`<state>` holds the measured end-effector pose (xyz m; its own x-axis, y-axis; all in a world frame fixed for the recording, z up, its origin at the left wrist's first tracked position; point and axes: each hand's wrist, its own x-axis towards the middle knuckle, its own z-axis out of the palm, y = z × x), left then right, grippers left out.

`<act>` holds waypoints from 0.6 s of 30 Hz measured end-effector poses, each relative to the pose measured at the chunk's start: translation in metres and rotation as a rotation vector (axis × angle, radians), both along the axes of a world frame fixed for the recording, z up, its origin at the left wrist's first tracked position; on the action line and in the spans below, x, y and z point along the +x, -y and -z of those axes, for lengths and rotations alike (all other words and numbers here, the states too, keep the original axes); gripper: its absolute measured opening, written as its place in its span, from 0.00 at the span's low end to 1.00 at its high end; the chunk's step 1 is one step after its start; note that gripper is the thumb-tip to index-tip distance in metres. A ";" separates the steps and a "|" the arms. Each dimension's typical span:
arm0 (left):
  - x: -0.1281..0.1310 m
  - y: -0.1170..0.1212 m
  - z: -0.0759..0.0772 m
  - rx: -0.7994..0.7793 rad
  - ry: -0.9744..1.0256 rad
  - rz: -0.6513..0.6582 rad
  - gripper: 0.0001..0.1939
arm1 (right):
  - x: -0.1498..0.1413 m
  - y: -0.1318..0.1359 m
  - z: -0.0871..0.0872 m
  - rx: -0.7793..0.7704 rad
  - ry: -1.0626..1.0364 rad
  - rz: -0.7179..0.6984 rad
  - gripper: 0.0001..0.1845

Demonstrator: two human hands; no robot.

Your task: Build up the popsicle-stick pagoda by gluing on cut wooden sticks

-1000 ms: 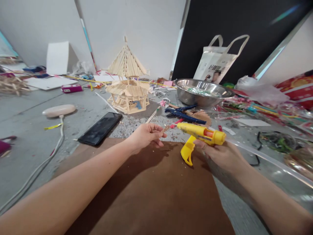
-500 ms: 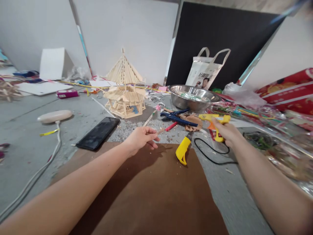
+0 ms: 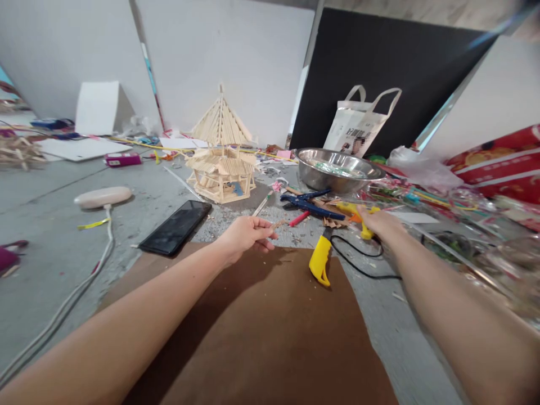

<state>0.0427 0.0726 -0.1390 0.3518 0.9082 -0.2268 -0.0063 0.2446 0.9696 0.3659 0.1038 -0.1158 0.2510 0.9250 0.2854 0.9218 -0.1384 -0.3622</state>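
My left hand [image 3: 248, 237] is above the far edge of a brown sheet [image 3: 270, 332], its thumb and fingers pinched on a small, thin brownish piece [image 3: 279, 224] too small to name surely. My right hand [image 3: 382, 226] is closed around the rear of a yellow hot glue gun [image 3: 367, 225], which has an orange trigger and is low over the floor, its nozzle pointing left. The black cord [image 3: 358, 270] curls below it. Between my hands lies a yellow-handled tool [image 3: 321, 261], with navy-handled pliers [image 3: 312, 203] and a red stick [image 3: 299, 219] farther back.
A wooden-stick pavilion model [image 3: 223, 174] stands behind my left hand. A black phone [image 3: 175, 228] and a white power adapter [image 3: 103, 197] with a cable lie left. A steel bowl [image 3: 312, 175] and a white bag [image 3: 354, 126] stand at the back; plastic-wrapped materials clutter the right.
My right hand has moved left and down with the glue gun, bringing it near the floor beside the pliers. My left hand keeps its pinch. The view has shifted slightly.
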 end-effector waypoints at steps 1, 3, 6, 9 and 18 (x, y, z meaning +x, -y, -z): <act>0.000 -0.001 0.000 0.004 -0.013 0.001 0.04 | -0.001 0.001 -0.004 -0.033 0.073 0.099 0.26; -0.002 -0.003 0.002 0.001 -0.044 0.001 0.04 | -0.013 0.006 -0.014 -0.078 0.227 0.235 0.28; -0.004 -0.005 0.006 -0.023 -0.087 0.009 0.06 | -0.053 0.022 -0.024 -0.109 0.281 0.020 0.21; -0.006 -0.006 0.008 -0.032 -0.118 0.018 0.09 | -0.101 0.043 -0.019 -0.184 0.215 -0.378 0.12; -0.006 -0.003 0.007 -0.044 -0.192 0.069 0.10 | -0.145 0.059 0.016 -0.279 0.258 -0.774 0.08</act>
<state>0.0367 0.0756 -0.1456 0.3597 0.8711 -0.3345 0.1956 0.2801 0.9398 0.2206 0.0444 -0.1320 -0.5208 0.8535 -0.0162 0.8420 0.5104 -0.1746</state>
